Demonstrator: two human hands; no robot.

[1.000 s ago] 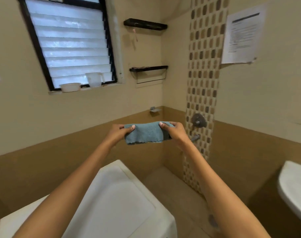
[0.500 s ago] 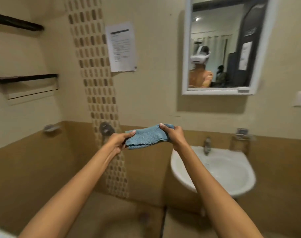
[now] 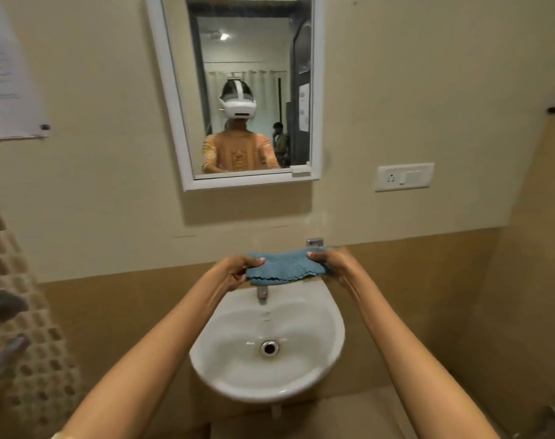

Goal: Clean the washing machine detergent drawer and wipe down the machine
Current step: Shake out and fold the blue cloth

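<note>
Blue cloth (image 3: 280, 268) is held stretched between our hands, above the back of the white sink (image 3: 334, 350) and just over the tap (image 3: 262, 293). Our left hand (image 3: 233, 274) pinches one end in a curled grip, and our right hand (image 3: 334, 264) pinches the other. A white-framed mirror (image 3: 171, 99) hangs on the wall above.

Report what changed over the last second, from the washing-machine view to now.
The person turned right: the white washing machine and window left view, and the white ceramic basin and white-framed wall mirror now sit straight ahead. The folded blue cloth travelled along and is now held over the basin's back edge, by the metal tap. Unchanged: left hand and right hand still pinch the cloth's ends, stretched between them.
</note>
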